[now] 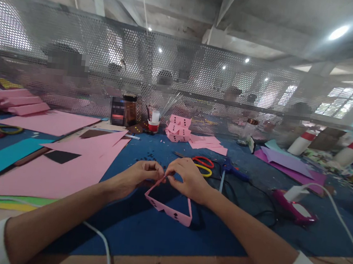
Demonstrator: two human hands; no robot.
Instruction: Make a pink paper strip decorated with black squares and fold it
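Between my hands is a pink paper strip [172, 213] folded into a loop, with small black shapes stuck on its near side. The fingers of my left hand [142, 176] are closed on one part of it at the far side. There my right hand [189, 177] pinches it too, fingertips almost touching the left ones. My fingers hide the spot where the strip's ends meet. Just past my right hand lie scissors [203, 164] with red and yellow handles. A blue glue gun [234, 170] rests to their right.
Pink paper sheets [64, 175] cover the left side, near a teal sheet [6, 158]. Farther back stand a stack of pink paper loops [178, 129], a red-and-white cup [153, 125] and jars. At right are purple paper [289, 163], a magenta device [296, 209] and a white cable [338, 212].
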